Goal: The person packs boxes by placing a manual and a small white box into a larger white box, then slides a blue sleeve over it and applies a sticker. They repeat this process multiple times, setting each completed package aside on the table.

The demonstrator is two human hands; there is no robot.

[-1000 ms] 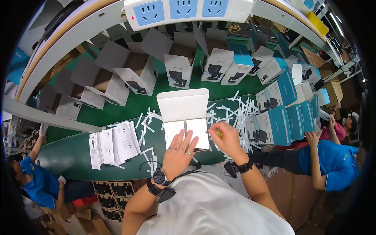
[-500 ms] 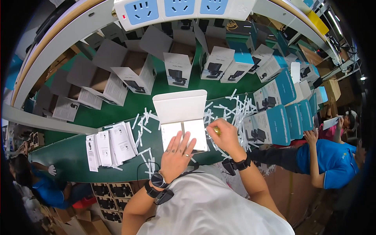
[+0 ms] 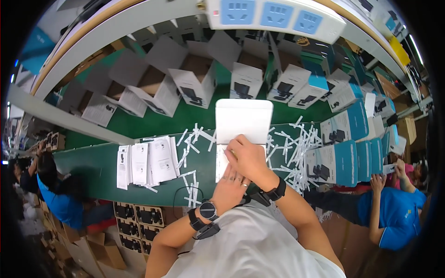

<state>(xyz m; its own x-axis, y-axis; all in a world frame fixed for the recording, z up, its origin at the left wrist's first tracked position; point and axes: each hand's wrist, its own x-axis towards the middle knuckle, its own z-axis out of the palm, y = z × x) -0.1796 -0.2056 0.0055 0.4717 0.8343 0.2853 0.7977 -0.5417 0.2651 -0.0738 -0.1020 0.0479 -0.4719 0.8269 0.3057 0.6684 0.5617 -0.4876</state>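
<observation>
An open white box [image 3: 244, 118] lies in front of me on the green workbench, its lid raised at the back. My left hand [image 3: 229, 189] lies over the box's near part with fingers stretched out, their tips partly behind my right hand. Over the middle of the box is my right hand [image 3: 250, 160], closed in a pinch on a small yellow-green object [image 3: 233, 152] that is mostly covered by the fingers. Both hands hide much of the box's inside. On my left wrist is a round watch [image 3: 208, 210].
Left of the box is a pile of printed white leaflets [image 3: 150, 162]. White paper strips [image 3: 296, 157] are scattered on both sides. Open cartons [image 3: 194, 88] line the back, and blue-and-white boxes [image 3: 331, 162] stand at right. A power strip [image 3: 278, 16] hangs overhead. People in blue work on either side.
My right hand has moved left, from beside the box to over its middle, and now overlaps my left fingers. The whole scene has shifted to the right in the view.
</observation>
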